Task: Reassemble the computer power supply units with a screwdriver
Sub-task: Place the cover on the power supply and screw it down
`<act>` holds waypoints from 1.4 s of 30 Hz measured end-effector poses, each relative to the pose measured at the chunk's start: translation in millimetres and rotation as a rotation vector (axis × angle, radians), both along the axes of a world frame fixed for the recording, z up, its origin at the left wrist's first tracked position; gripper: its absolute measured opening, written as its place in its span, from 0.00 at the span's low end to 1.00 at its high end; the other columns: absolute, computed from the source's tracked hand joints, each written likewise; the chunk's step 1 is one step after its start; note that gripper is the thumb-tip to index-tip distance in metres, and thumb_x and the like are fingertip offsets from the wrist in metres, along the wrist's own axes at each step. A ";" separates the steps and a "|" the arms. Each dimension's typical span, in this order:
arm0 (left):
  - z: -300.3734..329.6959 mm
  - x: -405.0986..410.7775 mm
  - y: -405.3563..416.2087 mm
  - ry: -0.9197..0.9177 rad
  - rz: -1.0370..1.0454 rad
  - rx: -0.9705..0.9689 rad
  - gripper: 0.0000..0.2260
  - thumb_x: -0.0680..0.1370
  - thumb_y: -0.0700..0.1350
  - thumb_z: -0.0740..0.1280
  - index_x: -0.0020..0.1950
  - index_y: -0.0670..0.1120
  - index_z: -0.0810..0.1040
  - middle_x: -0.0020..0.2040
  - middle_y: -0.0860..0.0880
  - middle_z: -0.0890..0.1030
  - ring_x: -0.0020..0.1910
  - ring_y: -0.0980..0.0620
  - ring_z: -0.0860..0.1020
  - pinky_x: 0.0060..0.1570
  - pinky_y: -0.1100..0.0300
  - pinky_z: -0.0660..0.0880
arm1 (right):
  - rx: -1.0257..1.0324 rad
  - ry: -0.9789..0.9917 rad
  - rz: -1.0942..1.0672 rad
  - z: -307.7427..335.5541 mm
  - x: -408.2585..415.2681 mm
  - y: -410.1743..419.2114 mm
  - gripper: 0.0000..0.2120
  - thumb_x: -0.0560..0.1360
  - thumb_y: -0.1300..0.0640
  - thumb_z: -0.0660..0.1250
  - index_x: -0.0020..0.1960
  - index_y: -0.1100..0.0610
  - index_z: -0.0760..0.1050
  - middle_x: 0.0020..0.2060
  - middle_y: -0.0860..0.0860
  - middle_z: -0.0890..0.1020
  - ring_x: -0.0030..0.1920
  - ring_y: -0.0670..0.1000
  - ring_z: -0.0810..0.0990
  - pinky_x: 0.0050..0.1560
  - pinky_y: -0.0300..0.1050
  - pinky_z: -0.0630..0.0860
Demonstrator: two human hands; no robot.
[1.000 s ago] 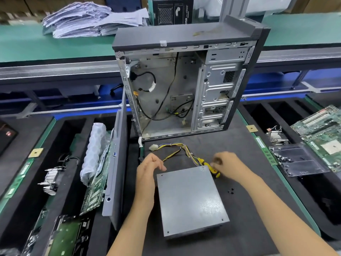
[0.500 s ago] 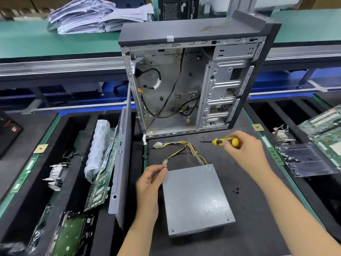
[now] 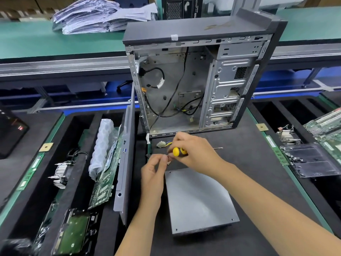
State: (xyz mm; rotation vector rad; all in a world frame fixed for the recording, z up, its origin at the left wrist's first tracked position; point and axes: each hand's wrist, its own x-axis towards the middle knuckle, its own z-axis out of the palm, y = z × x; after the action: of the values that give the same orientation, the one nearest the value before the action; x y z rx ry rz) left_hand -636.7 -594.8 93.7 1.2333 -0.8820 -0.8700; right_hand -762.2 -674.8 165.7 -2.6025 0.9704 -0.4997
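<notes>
On the black foam mat (image 3: 258, 182), in front of the open tower case (image 3: 199, 80), both hands now meet over the cable end of the power supply unit (image 3: 199, 202). Half a second ago the right hand (image 3: 195, 154) was out to the right with the tool's shaft aimed left; now it has swung in, and the screwdriver (image 3: 180, 152) points right, yellow-and-black handle butt toward the left hand (image 3: 154, 170). Likely she is gathering the wiring before lifting the unit into the case; no screw is being driven yet.

Case: stamped bare steel, perforated bays, dark plastic top, loose black cables inside. Unit: plain grey sheet-metal box, matte, small holes at its corners, lying flat just below the hands. Right hand is wrapped round the screwdriver handle. Left hand's fingertips (image 3: 166, 158) pinch something small, probably a connector; too blurred to tell. White plug (image 3: 160, 144) on yellow wires lies beside them.
</notes>
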 end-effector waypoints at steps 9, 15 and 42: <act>-7.2 3.0 1.2 -0.008 -0.004 0.057 0.12 0.81 0.39 0.63 0.41 0.48 0.82 0.41 0.51 0.78 0.42 0.60 0.74 0.44 0.68 0.69 | -0.146 0.118 0.059 -12.2 4.7 2.2 0.07 0.71 0.59 0.69 0.49 0.50 0.81 0.49 0.43 0.77 0.44 0.46 0.76 0.33 0.38 0.59; -11.4 3.0 0.6 -0.075 -0.062 0.087 0.12 0.82 0.40 0.61 0.44 0.46 0.83 0.48 0.43 0.79 0.46 0.57 0.76 0.48 0.65 0.70 | -0.382 0.149 0.102 -13.1 3.4 7.1 0.17 0.49 0.64 0.80 0.33 0.52 0.79 0.38 0.45 0.80 0.25 0.49 0.73 0.26 0.35 0.53; -22.3 14.6 21.1 0.107 -0.072 0.156 0.09 0.77 0.33 0.67 0.49 0.45 0.84 0.49 0.47 0.85 0.50 0.54 0.83 0.47 0.69 0.75 | -0.510 0.139 0.216 -57.9 -1.5 6.0 0.13 0.56 0.63 0.77 0.37 0.56 0.77 0.36 0.51 0.77 0.19 0.53 0.67 0.18 0.37 0.58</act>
State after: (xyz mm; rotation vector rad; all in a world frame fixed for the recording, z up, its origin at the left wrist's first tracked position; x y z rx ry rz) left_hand -622.0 -573.7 71.4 1.2829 -0.7881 -1.0688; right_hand -763.7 -668.8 107.8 -3.1881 0.6480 -0.5752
